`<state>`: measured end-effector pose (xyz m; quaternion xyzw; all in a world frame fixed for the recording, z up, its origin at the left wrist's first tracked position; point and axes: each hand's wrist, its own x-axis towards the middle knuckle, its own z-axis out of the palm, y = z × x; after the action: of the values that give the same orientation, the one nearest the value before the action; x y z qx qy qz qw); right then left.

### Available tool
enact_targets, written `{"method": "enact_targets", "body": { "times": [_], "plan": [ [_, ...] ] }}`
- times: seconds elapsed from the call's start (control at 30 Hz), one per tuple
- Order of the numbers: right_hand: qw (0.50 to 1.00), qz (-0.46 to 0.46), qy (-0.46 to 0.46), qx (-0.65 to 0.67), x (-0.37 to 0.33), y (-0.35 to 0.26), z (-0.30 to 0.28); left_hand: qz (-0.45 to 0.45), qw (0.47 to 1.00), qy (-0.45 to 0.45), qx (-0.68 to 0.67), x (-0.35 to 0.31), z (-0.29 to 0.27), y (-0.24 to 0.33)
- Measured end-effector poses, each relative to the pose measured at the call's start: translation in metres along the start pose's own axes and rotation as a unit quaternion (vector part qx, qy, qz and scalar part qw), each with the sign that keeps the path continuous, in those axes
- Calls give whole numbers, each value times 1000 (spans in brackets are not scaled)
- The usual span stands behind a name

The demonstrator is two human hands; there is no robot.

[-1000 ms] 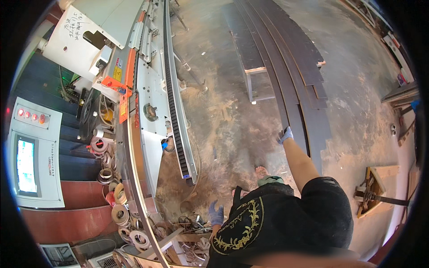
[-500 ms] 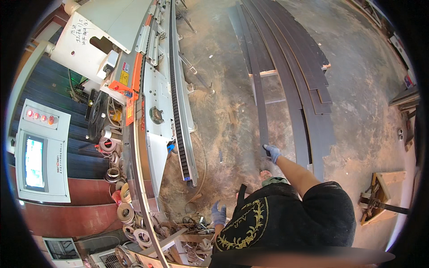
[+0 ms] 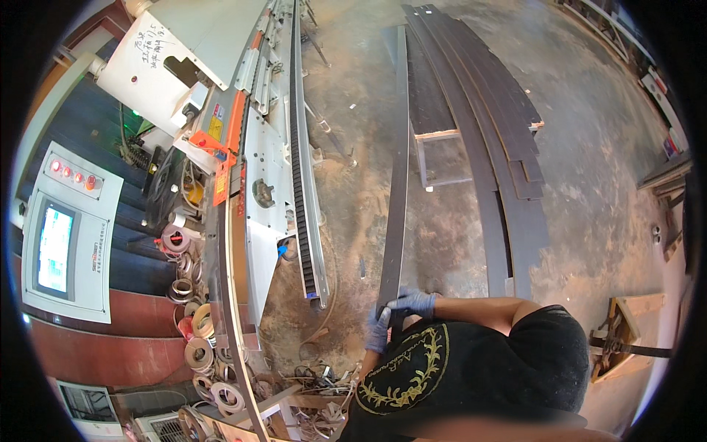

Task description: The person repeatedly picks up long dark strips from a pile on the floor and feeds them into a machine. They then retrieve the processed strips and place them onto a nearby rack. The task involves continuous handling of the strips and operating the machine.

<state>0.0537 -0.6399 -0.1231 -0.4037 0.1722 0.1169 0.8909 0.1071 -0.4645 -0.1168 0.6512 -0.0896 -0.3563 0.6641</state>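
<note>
A long, narrow dark brown board strip reaches from in front of my body to the far end of the stack. Both my gloved hands are closed at its near end. My left hand grips the left side of that end, thumb along the board. Just beyond it, my right hand holds the right edge, its arm bent across my body. Fingers under the board are hidden. To the right lies a stack of similar dark boards, apart from the strip along its near part.
A long edge-processing machine with a black track runs along the left. Beside it are a lit control panel and several rolls of edge strip. A metal support frame stands under the boards. A wooden bracket is at right.
The strip's near end has swung left, away from the stack, and come closer to my body. My right hand moved left with it; my left hand, open before, has closed on the end.
</note>
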Motion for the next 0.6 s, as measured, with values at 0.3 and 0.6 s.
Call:
{"method": "enact_targets", "body": {
  "times": [0.3, 0.6],
  "plan": [
    [994, -12, 61, 88, 40, -78, 19, -60, 997, 44, -31, -120, -52, 67],
    [978, 11, 77, 194, 121, -156, 36, 286, 828, 356, -326, -309, -142, 69]
  ]
}}
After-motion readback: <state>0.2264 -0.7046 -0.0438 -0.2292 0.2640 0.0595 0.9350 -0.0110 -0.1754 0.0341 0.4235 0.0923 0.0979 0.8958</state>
